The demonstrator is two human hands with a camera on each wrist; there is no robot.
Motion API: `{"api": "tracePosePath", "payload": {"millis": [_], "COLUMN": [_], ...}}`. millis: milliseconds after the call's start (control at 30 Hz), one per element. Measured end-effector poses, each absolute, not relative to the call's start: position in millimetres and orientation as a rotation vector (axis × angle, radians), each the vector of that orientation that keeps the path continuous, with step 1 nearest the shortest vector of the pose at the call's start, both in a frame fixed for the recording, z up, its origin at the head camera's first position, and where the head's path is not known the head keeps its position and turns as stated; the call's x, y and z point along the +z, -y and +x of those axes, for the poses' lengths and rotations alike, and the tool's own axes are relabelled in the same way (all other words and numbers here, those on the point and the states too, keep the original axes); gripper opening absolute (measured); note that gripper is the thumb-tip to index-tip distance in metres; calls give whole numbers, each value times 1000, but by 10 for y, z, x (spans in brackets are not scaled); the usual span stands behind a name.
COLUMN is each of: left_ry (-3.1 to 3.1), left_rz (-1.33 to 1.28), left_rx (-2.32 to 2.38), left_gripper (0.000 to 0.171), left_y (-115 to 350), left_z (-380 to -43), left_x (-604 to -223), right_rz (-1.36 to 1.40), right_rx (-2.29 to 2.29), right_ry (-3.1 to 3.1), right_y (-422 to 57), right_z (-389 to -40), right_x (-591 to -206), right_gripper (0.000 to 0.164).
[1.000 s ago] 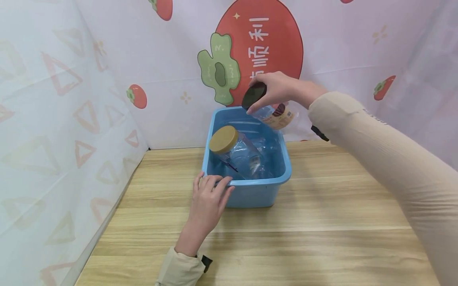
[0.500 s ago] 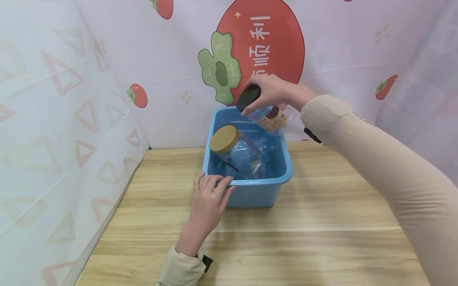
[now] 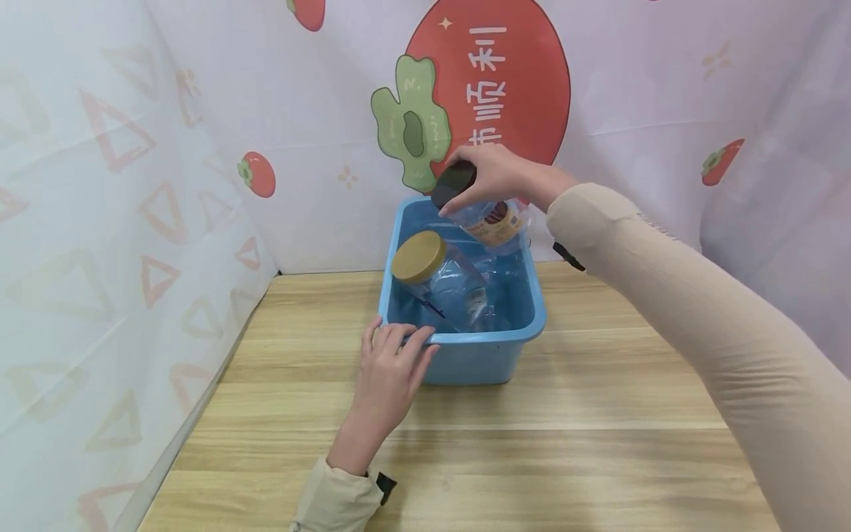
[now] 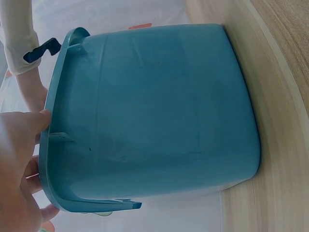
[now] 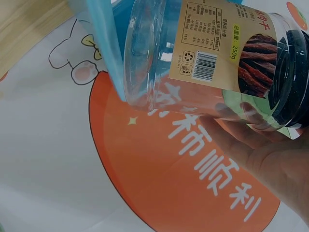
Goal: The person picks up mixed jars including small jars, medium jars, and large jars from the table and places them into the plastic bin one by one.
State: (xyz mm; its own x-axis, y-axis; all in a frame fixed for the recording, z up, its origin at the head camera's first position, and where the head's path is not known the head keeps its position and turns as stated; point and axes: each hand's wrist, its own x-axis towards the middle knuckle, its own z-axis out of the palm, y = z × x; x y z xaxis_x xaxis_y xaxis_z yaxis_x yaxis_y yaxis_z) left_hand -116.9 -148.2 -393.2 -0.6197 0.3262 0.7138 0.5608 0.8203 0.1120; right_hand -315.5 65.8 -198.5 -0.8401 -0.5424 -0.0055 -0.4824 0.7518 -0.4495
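My right hand (image 3: 499, 176) grips a clear plastic jar (image 3: 493, 224) near its black lid (image 3: 454, 185). The jar is tilted, lid toward the upper left, over the far right part of a blue plastic bin (image 3: 475, 363). Its tan label (image 5: 203, 43) carries a barcode and a picture of dark red strips; no contents show inside. My left hand (image 3: 388, 373) holds the bin's near rim at the left corner, thumb outside and fingers over the edge. Inside the bin leans a larger clear jar (image 3: 459, 284) with a gold lid (image 3: 418, 257). More clear plastic beneath it is indistinct.
The bin stands on a wood-grain table (image 3: 598, 436), close to its back edge. Behind hangs a white cloth (image 3: 319, 229) printed with a big red fruit (image 3: 512, 81). Another pale cloth (image 3: 100, 295) runs along the left side.
My right hand has carried the black-lidded jar left and slightly down, further over the bin. My left hand stays on the rim, and the gold-lidded jar lies as before.
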Motion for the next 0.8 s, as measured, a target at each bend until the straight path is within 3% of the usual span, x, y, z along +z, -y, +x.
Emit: {"api": "tracePosePath", "payload": {"millis": [800], "left_ry": [2258], "left_rz": [-650], "left_rx": [-426], "left_gripper": [24], "left_y": [1472], "left_z": [-1173], "left_x": [-3930], "right_rz": [-839], "right_rx": [-686], "right_ry": [-2787], "right_y": [-501], "right_z": [-3239], "right_x": [-2220], "right_gripper": [87]}}
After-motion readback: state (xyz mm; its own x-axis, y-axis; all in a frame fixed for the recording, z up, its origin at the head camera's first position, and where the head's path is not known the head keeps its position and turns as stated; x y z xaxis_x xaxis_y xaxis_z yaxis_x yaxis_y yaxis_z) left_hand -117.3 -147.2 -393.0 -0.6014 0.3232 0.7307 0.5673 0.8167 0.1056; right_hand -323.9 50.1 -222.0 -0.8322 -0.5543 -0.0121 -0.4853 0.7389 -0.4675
